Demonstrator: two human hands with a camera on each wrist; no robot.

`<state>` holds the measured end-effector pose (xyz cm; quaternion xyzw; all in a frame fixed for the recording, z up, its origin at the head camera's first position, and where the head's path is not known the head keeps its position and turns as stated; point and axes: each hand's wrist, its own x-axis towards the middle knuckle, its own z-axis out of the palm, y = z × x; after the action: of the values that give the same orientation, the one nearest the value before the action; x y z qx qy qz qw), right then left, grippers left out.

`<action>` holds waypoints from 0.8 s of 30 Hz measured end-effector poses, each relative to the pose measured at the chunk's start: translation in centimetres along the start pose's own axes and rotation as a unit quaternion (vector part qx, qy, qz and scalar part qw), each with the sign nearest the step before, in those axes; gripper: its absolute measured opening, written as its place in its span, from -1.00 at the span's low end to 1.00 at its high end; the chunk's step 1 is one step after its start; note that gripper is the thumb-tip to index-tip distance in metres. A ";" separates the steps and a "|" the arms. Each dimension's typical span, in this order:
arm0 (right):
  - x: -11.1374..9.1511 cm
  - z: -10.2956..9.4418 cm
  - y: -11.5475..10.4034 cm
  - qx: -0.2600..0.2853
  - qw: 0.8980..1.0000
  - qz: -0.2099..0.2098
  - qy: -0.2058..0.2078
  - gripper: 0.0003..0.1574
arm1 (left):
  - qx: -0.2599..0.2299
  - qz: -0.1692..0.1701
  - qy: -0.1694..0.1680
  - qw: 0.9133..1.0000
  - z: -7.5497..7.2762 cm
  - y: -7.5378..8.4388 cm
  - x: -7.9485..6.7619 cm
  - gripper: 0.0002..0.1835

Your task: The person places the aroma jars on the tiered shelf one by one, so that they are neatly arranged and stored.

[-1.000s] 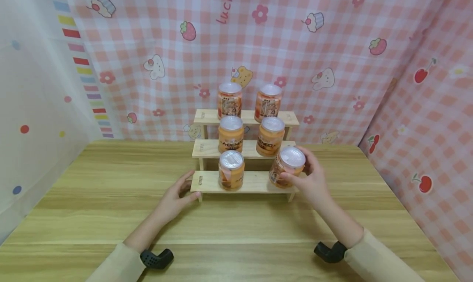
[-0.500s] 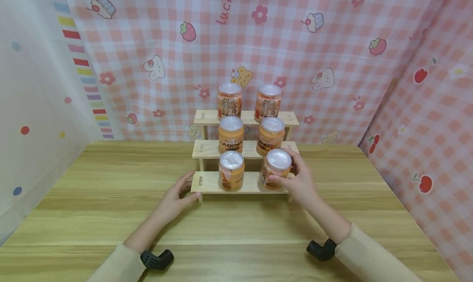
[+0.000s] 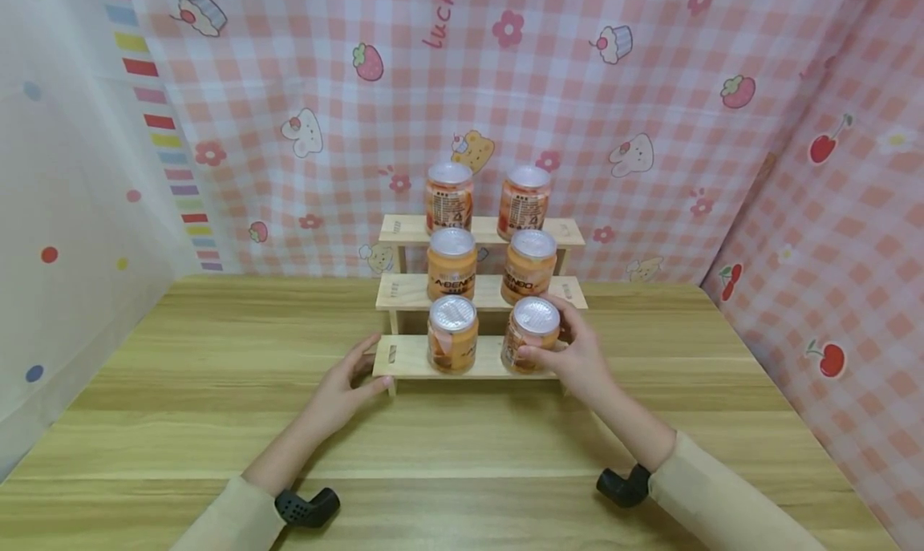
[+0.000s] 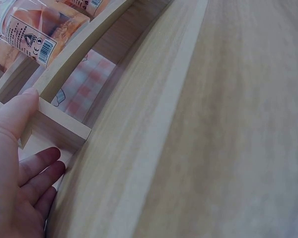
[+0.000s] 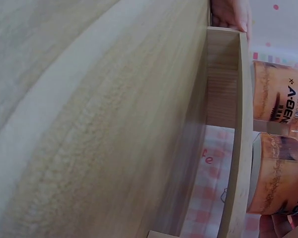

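A three-step wooden display rack (image 3: 413,355) stands on the table and bears several orange-labelled cans with silver lids, two on each step. My right hand (image 3: 583,360) grips the right can (image 3: 530,334) on the lowest step, thumb in front and fingers behind. That can looks upright, its base at the board. To its left on the same step stands another can (image 3: 451,336), apart from it. My left hand (image 3: 345,386) holds the left end of the lowest step, thumb at the front corner. In the left wrist view its other fingers (image 4: 42,171) lie loosely beside the leg.
Two cans stand on the middle step, among them the left one (image 3: 451,266), and two on the top step, such as the right one (image 3: 524,202). A pink checked cloth (image 3: 303,62) hangs behind the wood-grain table (image 3: 238,326). Cloth also hangs at both sides.
My right hand has moved the gripped can left along the lowest step, and its earlier tilt has lessened. My left hand and the rack have stayed in place.
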<state>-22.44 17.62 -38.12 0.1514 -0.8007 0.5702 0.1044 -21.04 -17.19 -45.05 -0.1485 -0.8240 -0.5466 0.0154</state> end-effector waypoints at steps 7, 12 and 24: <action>0.0 0.1 0.5 -0.010 1.000 -0.013 0.005 -0.01 | 0.007 0.002 0.002 1.000 0.0 -0.1 0.0 -0.15; 0.0 0.0 0.4 -0.007 1.000 -0.007 -0.008 0.01 | 0.011 0.003 0.004 1.000 0.0 -0.2 0.0 -0.16; -0.2 -0.2 -0.2 -0.044 0.999 0.017 -0.024 0.10 | -0.015 0.008 0.003 1.000 0.0 -0.1 0.0 -0.18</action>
<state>-22.12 17.78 -37.92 0.1469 -0.8297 0.5322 0.0817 -21.04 -17.23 -45.16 -0.1536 -0.8142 -0.5596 0.0200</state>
